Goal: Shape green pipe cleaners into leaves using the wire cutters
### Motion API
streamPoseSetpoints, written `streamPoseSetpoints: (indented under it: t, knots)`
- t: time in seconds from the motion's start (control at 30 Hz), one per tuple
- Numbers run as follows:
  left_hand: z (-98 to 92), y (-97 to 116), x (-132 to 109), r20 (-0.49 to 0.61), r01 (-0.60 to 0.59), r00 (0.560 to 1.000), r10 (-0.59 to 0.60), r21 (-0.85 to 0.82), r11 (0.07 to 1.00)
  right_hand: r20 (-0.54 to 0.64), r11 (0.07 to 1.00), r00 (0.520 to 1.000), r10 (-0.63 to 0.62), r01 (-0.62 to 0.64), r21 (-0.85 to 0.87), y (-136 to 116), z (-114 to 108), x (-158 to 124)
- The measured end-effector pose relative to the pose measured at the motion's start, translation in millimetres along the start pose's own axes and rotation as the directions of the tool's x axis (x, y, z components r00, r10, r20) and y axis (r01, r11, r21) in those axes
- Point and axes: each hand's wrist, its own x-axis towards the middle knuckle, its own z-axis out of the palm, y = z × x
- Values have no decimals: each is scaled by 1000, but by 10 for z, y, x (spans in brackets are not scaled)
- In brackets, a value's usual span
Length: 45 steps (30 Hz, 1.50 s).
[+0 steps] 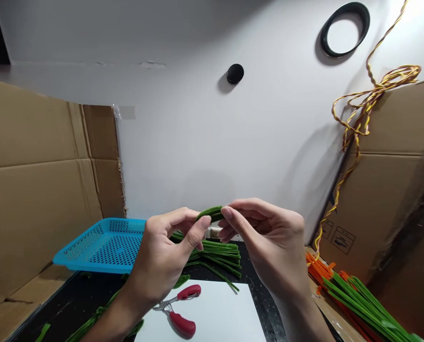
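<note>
A short bent piece of green pipe cleaner [212,212] is stretched between my two hands, above the work surface. My left hand [158,256] pinches its left end between thumb and fingers. At its right end, my right hand [274,242] holds it between thumb and index finger. A bundle of straight green pipe cleaners [222,256] lies behind and below the hands. Red-handled pliers [183,325] rest with jaws apart on a white sheet [229,313], close to my left wrist. My left forearm partly hides more green fuzzy pieces [87,327].
A blue perforated basket [94,266] stands at the left beside a cardboard panel [37,199]. On the right, orange and green pipe cleaners [357,297] lie by another cardboard panel [393,199], where a twisted yellow cord [336,194] hangs. A white wall [183,142] rises behind.
</note>
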Motion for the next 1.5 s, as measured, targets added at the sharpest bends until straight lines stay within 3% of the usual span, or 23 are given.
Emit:
streamPoseSetpoints:
  t: [0.07,0.17,0.3,0.43,0.57,0.67,0.8,0.9,1.0,1.17,1.5]
  knots:
    - [8,-18,-3,-17,12,1000,-13,-19,1000,-5,1000,1000,11,-11,-4,7,-5,3]
    - [27,-56,-25,-72,-60,995,63,50,997,-26,999,1000,12,-13,-39,25,10,-5]
    - [18,-90,-35,-43,-201,977,208,139,970,-1,999,999,35,-35,-40,46,32,-6]
    - [-20,-91,-11,-49,-234,970,239,92,968,35,999,999,30,-30,-11,43,31,3]
    - [-34,-53,2,-32,-62,998,58,-153,986,131,992,991,42,-57,111,30,5,10]
    - [-30,-25,2,146,148,984,-98,-393,908,232,955,970,72,-135,266,24,-11,17]
    - [-29,-13,8,328,295,937,-124,-547,783,296,880,938,180,-288,379,13,-8,34]
    - [-26,-18,16,351,325,927,-131,-580,747,306,823,909,285,-395,408,28,8,54]
    - [-18,-31,26,307,298,942,-133,-590,751,307,771,890,336,-448,453,70,40,59]
    - [-14,-52,37,283,282,949,-137,-574,769,337,743,901,274,-420,520,121,129,30]
    - [12,-128,36,325,316,937,-131,-621,717,299,665,893,338,-451,595,97,142,11]
